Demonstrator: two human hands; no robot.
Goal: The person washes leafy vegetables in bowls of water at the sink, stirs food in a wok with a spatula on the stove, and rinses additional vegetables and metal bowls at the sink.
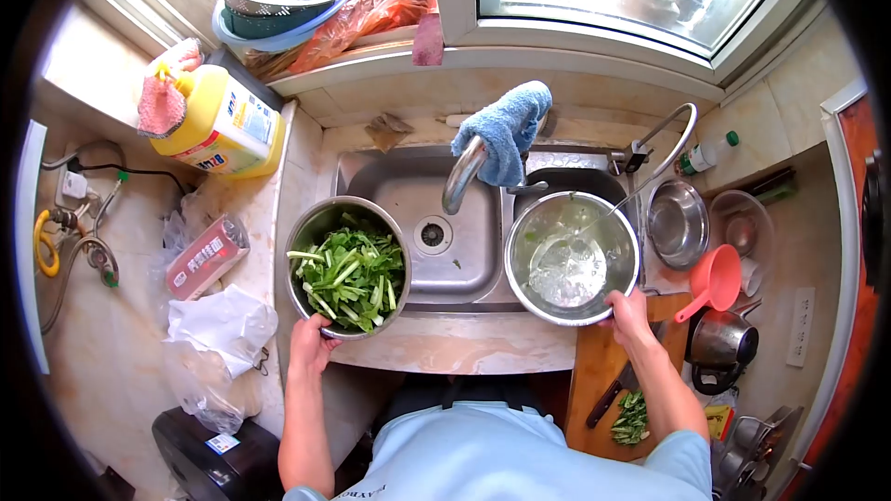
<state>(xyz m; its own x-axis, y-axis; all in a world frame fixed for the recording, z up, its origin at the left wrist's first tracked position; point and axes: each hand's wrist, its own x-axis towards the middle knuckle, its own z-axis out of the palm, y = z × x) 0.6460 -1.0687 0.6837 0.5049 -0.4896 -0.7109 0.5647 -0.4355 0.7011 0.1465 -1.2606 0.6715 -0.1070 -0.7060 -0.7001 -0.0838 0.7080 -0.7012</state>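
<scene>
My left hand [314, 345] grips the near rim of a steel bowl [299, 292], its fingers partly hidden under the rim. Chopped leafy greens [348, 274] with pale stems fill this bowl, at the left of the sink. My right hand [628, 315] is closed on the near right rim of a second steel bowl [520, 292], over the right basin. Clear water [566, 264] lies in that bowl, with a few green bits. A thin curved spout [685, 144] reaches toward it. Between the bowls is the steel sink basin [445, 278] with its drain.
A blue cloth [509, 134] hangs over the main faucet [461, 176]. On the right are a steel basin [677, 223], a red ladle [713, 283], a kettle [722, 348] and a cutting board [594, 376] with a knife [608, 399] and greens. A yellow jug [227, 125] stands left.
</scene>
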